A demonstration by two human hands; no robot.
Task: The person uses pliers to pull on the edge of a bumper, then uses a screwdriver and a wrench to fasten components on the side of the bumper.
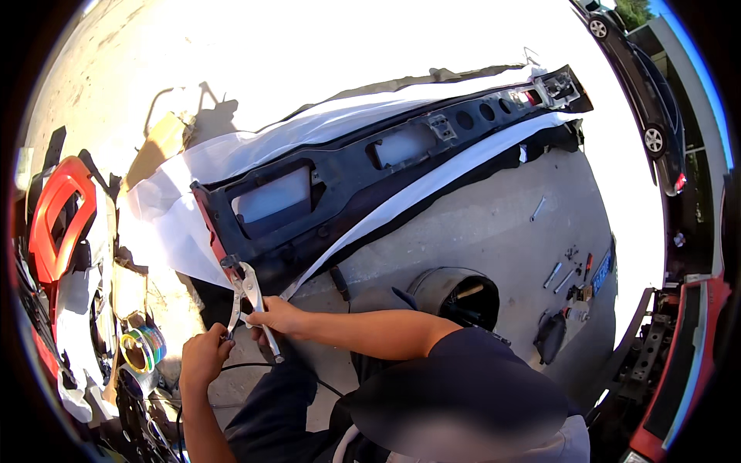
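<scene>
Close by my knees, my left hand (202, 355) seems to curl its fingers round the end of one handle of the pliers (248, 289), while my right hand (278, 316) is wrapped round the other; the handles stand apart. Just beyond, the head meets the near corner of the dark panel (340, 182), though I can't tell whether the jaws bite. I'd seat them squarely on the edge and squeeze evenly so they don't slip. Farther off, the panel stretches away over the white sheet (255, 147), which should guard against scuffs.
</scene>
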